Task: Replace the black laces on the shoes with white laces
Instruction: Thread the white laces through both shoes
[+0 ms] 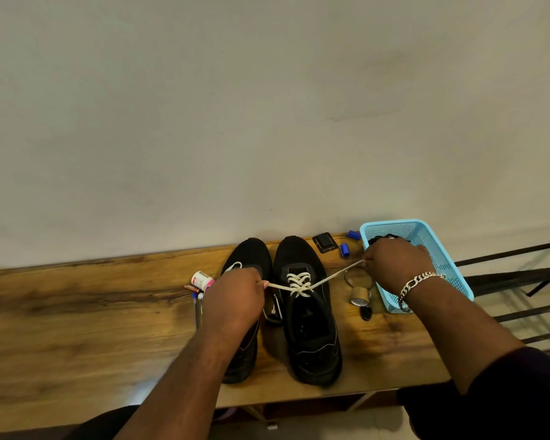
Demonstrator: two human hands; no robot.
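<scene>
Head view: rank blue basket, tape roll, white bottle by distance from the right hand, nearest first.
From the right hand, which pinches the white lace:
1. Blue basket: directly under and behind the hand, at the table's right end.
2. Tape roll: just below-left of the hand, beside the basket.
3. White bottle: far side, left of both shoes.
</scene>
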